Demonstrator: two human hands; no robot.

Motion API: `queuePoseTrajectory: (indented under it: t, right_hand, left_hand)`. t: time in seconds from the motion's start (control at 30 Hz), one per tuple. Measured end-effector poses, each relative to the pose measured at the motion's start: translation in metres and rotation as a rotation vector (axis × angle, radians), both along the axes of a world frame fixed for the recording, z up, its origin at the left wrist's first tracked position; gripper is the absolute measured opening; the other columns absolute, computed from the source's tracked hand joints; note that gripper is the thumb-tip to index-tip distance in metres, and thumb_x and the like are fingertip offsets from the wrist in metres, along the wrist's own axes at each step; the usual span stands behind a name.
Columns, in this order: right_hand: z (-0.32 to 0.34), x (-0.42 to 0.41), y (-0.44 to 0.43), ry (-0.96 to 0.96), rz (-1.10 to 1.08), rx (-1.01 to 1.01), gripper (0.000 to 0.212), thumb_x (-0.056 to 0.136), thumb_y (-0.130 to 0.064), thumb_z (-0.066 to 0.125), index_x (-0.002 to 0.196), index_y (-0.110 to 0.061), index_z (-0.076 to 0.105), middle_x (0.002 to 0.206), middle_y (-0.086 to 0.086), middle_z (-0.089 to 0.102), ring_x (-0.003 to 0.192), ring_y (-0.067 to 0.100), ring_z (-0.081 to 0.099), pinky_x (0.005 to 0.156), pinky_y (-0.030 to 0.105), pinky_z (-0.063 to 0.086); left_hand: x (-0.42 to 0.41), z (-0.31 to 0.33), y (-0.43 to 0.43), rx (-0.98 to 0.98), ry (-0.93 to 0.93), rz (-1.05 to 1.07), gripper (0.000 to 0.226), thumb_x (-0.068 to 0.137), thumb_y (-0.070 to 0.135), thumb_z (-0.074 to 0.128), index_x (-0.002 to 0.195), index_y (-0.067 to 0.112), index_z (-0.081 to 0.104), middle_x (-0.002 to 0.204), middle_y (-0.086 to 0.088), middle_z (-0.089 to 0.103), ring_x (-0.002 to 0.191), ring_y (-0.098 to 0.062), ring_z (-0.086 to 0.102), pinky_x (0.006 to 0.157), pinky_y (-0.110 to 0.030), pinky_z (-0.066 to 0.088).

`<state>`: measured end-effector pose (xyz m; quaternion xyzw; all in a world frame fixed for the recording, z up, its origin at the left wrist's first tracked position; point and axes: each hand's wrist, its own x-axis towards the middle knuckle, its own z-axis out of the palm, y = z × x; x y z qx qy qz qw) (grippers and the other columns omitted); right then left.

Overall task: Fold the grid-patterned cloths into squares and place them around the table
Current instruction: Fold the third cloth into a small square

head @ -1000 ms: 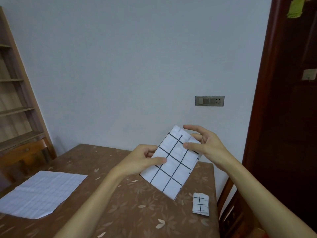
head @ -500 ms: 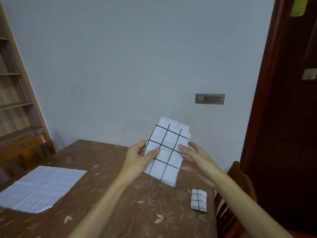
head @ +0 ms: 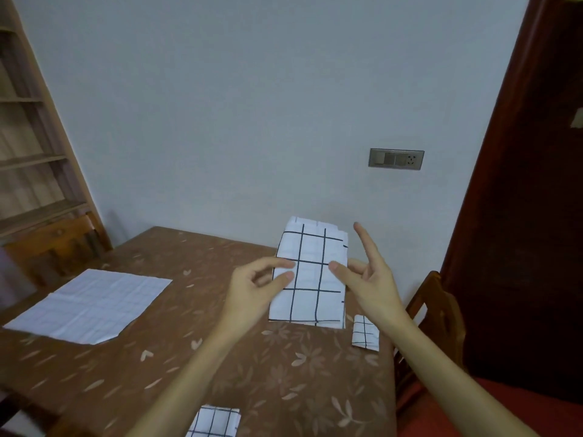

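A person's two bare forearms reach forward over a brown table [head: 284, 373] covered in a leaf-and-flower print. At the centre of the view they hold up a partly folded grid-patterned cloth [head: 310, 275] — white with black lines, a tall rectangle standing nearly upright above the table's far edge, toward 1 o'clock.

The left hand [head: 255, 291] pinches the cloth's left edge at mid-height, thumb in front and curled fingers closing on it. The right hand [head: 366, 279] is at the cloth's right edge: its thumb lies on the front face, one fingertip shows behind the edge, and the index finger sticks up straight, apart from the cloth. Whether the hidden fingers press the back of the cloth cannot be told.

A small folded square [head: 365, 332] of the same cloth lies on the table at 3 o'clock, just below the right wrist, near the table's right edge. Another folded piece [head: 214, 422] sits at 6 o'clock, cut off by the bottom of the view and partly covered by the left forearm. An unfolded cloth [head: 91, 304], pale side up, lies flat at 9 o'clock, overhanging the left edge.

Behind the table stands a plain pale wall with a switch-and-socket plate [head: 396, 159] at 2 o'clock. A wooden shelf unit [head: 28, 159] fills the left side — a dark door [head: 536, 184] and a wooden chair [head: 441, 316] the right.
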<state>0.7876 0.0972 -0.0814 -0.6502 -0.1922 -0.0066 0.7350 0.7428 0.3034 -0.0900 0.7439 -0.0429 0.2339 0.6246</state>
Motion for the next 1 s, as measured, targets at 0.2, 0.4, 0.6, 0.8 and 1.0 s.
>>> queuePoseTrajectory:
  t: [0.2,0.4,0.6,0.8,1.0]
  right_hand:
    - [0.006,-0.037,-0.008,-0.079,0.037,-0.231,0.059,0.079,-0.004,0.082,0.131,-0.023,0.062,0.124,-0.003,0.071,0.106,0.011,0.072,0.085,0.025,0.059]
    - [0.012,-0.091,-0.015,-0.221,-0.167,-0.374,0.034,0.081,-0.011,0.079,0.104,-0.036,0.073,0.104,-0.014,0.075,0.093,0.014,0.072,0.087,0.034,0.059]
    - [0.011,-0.164,-0.003,-0.313,-0.279,-0.466,0.035,0.081,-0.013,0.08,0.078,-0.046,0.069,0.096,-0.007,0.057,0.089,0.016,0.066,0.088,0.03,0.053]
    - [0.014,-0.228,0.029,-0.393,-0.195,-0.475,0.015,0.09,-0.013,0.07,0.097,-0.027,0.069,0.117,-0.013,0.062,0.113,-0.006,0.055,0.095,0.008,0.036]
    - [0.017,-0.264,0.085,-0.176,-0.027,-0.234,0.033,0.096,-0.028,0.065,0.128,-0.028,0.055,0.107,-0.002,0.074,0.103,0.017,0.07,0.091,0.039,0.055]
  left_hand:
    - [-0.034,0.018,-0.005,-0.14,-0.002,-0.027,0.039,0.08,-0.002,0.08,0.116,0.014,0.071,0.079,0.001,0.077,0.072,-0.008,0.072,0.07,-0.02,0.056]
    - [-0.093,0.024,-0.008,0.05,-0.044,0.043,0.022,0.077,0.004,0.084,0.097,0.013,0.078,0.082,-0.004,0.08,0.076,-0.011,0.075,0.076,-0.025,0.059]
    - [-0.168,0.021,0.007,0.383,-0.119,0.148,0.014,0.077,0.015,0.086,0.082,0.024,0.076,0.09,0.008,0.07,0.078,-0.008,0.067,0.074,-0.014,0.051]
    - [-0.23,0.023,0.038,0.501,-0.08,0.052,0.02,0.087,0.02,0.077,0.079,0.025,0.059,0.098,0.012,0.068,0.091,-0.006,0.065,0.077,-0.024,0.051]
    - [-0.267,0.024,0.072,0.258,-0.079,0.163,0.018,0.097,0.03,0.064,0.089,0.022,0.05,0.069,-0.001,0.06,0.057,-0.015,0.053,0.05,-0.026,0.039]
